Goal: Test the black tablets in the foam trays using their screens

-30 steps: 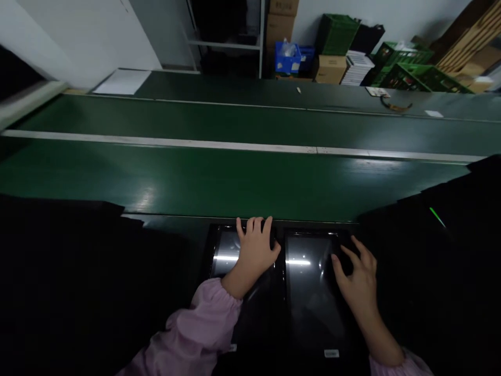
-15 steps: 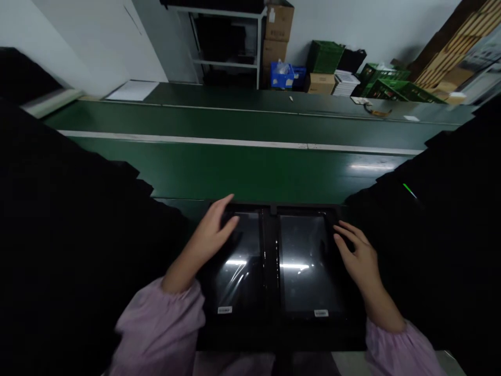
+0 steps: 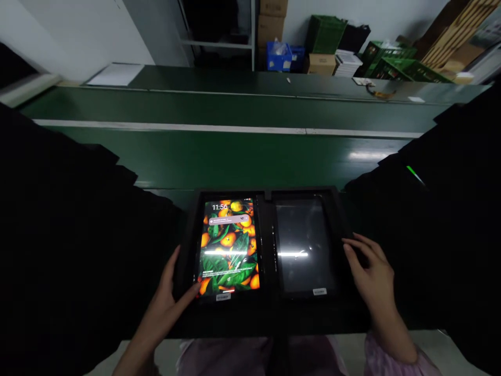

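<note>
A black tray (image 3: 270, 319) holds two tablets side by side. The left tablet (image 3: 229, 245) is lit, with a lock screen of oranges and leaves and the time 11:56. Its neighbour, the right tablet (image 3: 305, 271), has a dark screen reflecting a light. Each bears a small white barcode label at its lower edge. My left hand (image 3: 166, 303) is open at the tray's left side, its thumb reaching the lit tablet's lower left corner and its fingers along the outer side. At the tray's right edge, my right hand (image 3: 371, 274) is open, fingertips at the rim.
Beyond the tray runs a green conveyor belt (image 3: 235, 156) with a pale rail. A white sheet (image 3: 115, 74) lies at the far left. Green crates (image 3: 324, 39), a blue bin (image 3: 278, 56) and cardboard boxes (image 3: 321, 63) stand behind. Dark curtains (image 3: 70, 235) hang on both sides.
The left tablet's screen has gone from dark to lit. My left hand has moved from over that tablet's upper left down to its lower left corner. My right hand sits slightly lower along the edge.
</note>
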Action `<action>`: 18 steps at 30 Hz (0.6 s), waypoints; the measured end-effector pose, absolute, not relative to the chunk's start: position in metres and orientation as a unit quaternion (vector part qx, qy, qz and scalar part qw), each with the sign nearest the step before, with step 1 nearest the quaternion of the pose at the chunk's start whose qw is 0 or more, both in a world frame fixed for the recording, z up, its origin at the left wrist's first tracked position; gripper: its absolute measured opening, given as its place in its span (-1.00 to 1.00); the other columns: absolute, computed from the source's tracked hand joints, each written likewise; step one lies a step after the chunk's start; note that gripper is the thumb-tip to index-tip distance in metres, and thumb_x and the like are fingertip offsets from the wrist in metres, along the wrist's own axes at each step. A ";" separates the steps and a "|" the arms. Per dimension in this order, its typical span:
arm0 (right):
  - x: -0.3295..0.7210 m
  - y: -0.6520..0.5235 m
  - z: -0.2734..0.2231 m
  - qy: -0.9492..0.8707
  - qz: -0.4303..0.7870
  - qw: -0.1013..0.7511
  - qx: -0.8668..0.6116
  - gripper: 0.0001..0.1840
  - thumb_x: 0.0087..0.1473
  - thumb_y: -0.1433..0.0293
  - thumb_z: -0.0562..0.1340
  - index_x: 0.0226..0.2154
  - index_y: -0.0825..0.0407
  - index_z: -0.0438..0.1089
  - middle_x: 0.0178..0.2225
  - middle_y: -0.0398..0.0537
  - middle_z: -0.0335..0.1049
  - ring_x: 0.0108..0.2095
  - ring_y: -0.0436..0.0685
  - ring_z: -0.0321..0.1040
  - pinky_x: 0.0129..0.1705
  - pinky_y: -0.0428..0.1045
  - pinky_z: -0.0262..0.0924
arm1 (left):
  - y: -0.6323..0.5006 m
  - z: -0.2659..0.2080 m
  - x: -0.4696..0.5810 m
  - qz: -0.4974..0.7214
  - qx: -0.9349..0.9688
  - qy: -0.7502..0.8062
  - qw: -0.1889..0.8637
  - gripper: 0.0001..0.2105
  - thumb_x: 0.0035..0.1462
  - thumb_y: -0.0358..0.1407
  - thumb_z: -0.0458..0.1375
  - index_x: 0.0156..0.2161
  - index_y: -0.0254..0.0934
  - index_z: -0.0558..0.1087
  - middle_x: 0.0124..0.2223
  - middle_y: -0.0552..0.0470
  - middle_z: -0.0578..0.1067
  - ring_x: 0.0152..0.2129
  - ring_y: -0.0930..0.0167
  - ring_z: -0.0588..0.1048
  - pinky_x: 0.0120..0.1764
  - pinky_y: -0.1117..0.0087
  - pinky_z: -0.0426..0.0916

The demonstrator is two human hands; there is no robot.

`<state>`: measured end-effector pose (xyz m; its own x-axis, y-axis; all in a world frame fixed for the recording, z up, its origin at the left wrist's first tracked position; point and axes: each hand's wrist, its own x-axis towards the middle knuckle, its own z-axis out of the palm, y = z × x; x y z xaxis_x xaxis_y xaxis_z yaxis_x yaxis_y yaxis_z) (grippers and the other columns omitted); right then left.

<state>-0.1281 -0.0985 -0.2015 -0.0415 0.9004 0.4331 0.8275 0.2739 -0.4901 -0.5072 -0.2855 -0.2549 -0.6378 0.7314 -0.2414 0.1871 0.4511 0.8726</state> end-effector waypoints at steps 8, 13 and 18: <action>-0.124 -0.113 -0.188 -0.899 0.090 0.303 -0.305 -0.72 0.35 0.32 0.20 -0.18 -0.21 0.67 0.20 -0.04 0.50 0.36 0.32 0.22 0.13 0.27 0.45 | -0.267 -0.247 -0.506 0.297 0.480 0.807 0.175 -0.04 0.08 0.10 0.24 0.50 -0.16 0.00 0.48 -0.31 0.12 0.45 -0.09 0.11 0.38 -0.25 0.11; -0.123 -0.119 -0.185 -0.932 0.130 0.221 -0.256 -0.72 0.33 0.35 0.22 -0.21 -0.20 0.68 0.28 -0.07 0.43 0.41 0.36 0.12 0.11 0.26 0.47 | -0.232 -0.241 -0.498 0.332 0.361 0.859 0.148 -0.12 0.19 0.16 0.10 0.47 -0.30 0.10 0.42 -0.37 0.24 0.44 -0.07 0.14 0.42 -0.18 0.05; -0.122 -0.121 -0.206 -0.901 0.063 0.243 -0.354 -0.62 0.38 0.33 0.16 0.16 -0.17 0.52 0.38 0.03 0.29 0.44 0.37 0.06 0.20 0.34 0.39 | -0.234 -0.239 -0.496 0.376 0.329 0.849 0.170 -0.20 0.22 0.16 0.09 0.46 -0.17 0.15 0.41 -0.27 0.31 0.40 -0.03 0.25 0.41 -0.16 0.10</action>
